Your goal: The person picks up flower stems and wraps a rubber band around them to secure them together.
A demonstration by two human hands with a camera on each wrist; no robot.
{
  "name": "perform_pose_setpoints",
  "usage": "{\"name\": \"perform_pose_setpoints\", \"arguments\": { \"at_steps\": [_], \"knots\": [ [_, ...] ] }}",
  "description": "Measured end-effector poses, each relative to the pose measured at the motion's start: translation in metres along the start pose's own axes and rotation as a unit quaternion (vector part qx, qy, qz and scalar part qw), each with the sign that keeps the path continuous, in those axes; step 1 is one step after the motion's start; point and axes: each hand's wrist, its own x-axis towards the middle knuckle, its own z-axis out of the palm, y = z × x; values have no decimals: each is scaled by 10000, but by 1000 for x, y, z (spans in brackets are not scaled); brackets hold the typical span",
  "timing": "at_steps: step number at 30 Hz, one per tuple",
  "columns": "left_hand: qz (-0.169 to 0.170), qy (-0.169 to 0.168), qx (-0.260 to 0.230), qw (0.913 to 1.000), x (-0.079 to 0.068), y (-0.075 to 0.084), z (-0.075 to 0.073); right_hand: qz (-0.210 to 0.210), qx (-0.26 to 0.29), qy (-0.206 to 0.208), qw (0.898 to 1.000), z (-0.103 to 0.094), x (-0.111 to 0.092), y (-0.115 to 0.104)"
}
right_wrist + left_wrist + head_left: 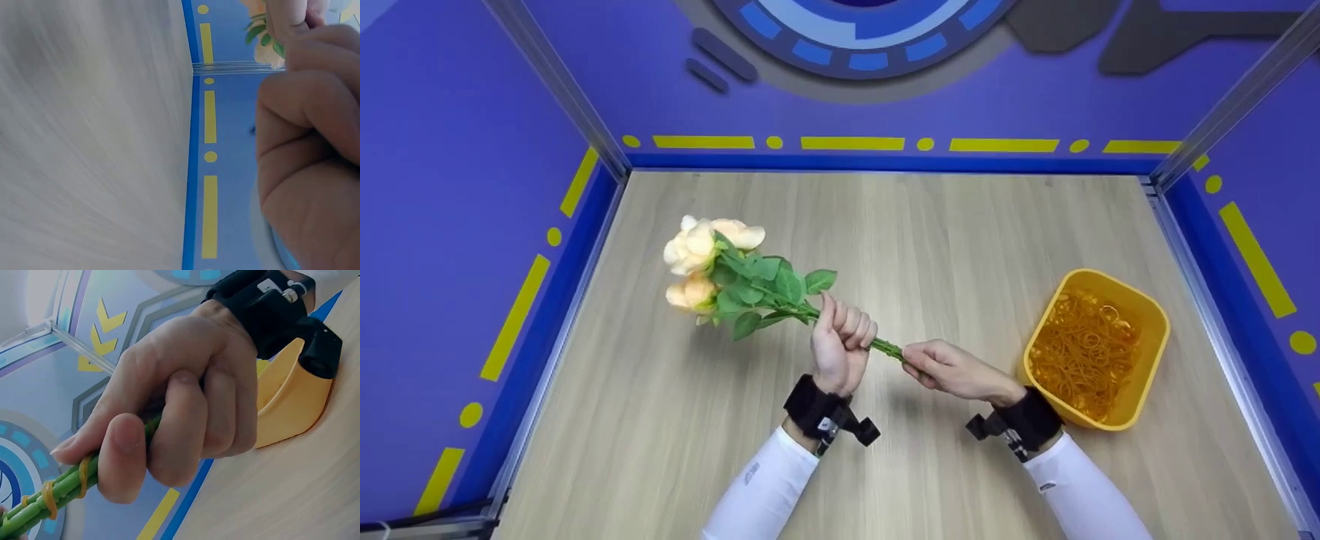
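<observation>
A bunch of cream and peach artificial roses (pixel 691 247) with green leaves points to the upper left in the head view. My left hand (pixel 840 341) grips its stems just below the leaves. Farther down, my right hand (pixel 952 367) holds the lower end of the stems (pixel 887 348), its fingers curled round them. In the left wrist view, tan rubber bands (pixel 49 499) circle the green stems (pixel 25 520) beside the right hand (pixel 174 388). The right wrist view shows the right hand (pixel 315 152) close up, with part of the left hand (pixel 289 17) beyond; the stems are hidden there.
A yellow bin (pixel 1156 330) stands at the right of the wooden table (pixel 675 435), just beyond the right wrist. Many loose rubber bands (pixel 1084 352) lie in it. Blue panels with yellow marks (pixel 851 143) wall the table at back and sides.
</observation>
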Motion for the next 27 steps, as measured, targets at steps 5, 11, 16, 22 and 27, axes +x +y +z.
{"name": "perform_pose_setpoints", "arguments": {
  "at_steps": [5,11,16,22,27],
  "knots": [
    [-222,100,662,9975,2,1,4,-214,124,377,9990,10,-7,5],
    [-304,177,1210,9920,-1,2,5,-391,353,918,9944,24,-9,13],
    [-362,149,1876,9815,-4,3,-4,-527,811,1413,9852,35,-10,23],
    [-174,534,2918,9548,-3,1,-14,-632,1072,2027,9713,52,-7,33],
    [-17,941,3282,9399,4,-2,-14,-481,635,2721,9590,67,2,37]
  ]
}}
